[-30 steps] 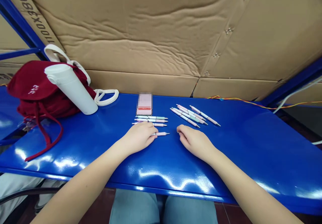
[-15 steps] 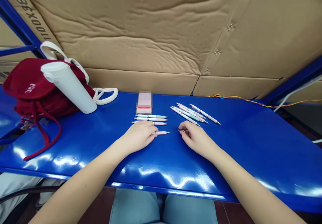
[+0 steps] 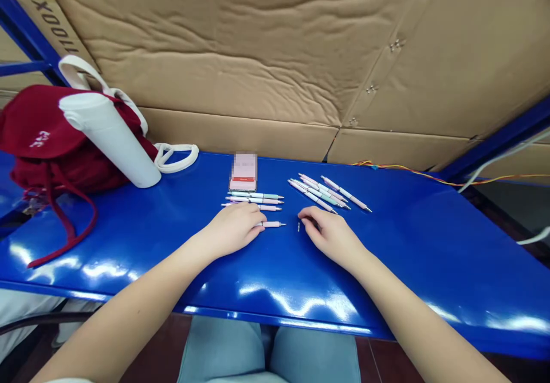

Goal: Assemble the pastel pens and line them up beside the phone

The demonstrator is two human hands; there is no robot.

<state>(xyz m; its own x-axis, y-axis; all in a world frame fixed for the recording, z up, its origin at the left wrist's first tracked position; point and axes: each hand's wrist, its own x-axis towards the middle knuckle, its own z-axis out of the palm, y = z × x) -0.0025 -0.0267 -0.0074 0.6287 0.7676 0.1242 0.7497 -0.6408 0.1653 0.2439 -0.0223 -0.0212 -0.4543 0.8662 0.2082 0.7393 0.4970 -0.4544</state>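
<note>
My left hand (image 3: 238,225) rests on the blue table with its fingers closed on a pink pen (image 3: 272,224), whose pointed end sticks out to the right. The rest of that pen is hidden under the fingers. Just beyond the hand, several pens (image 3: 268,201) lie side by side. A small metallic piece (image 3: 298,226) is on the table just left of my right hand (image 3: 329,231), too small to name. The thumb and forefinger of that hand are apart, and nothing shows between them. Behind it lies a loose group of pastel pens (image 3: 320,191).
A pink-screened phone (image 3: 244,172) lies beyond the row of pens. At the left are a red bag (image 3: 47,125) with white straps and a leaning white cylinder (image 3: 109,139). Cardboard (image 3: 240,79) walls the back. Thin coloured wires (image 3: 408,168) run along the right rear edge.
The small metallic piece, between my right fingertips before, now sits on the table beside them. My left hand keeps hold of the pink pen. The whole view has shifted slightly.
</note>
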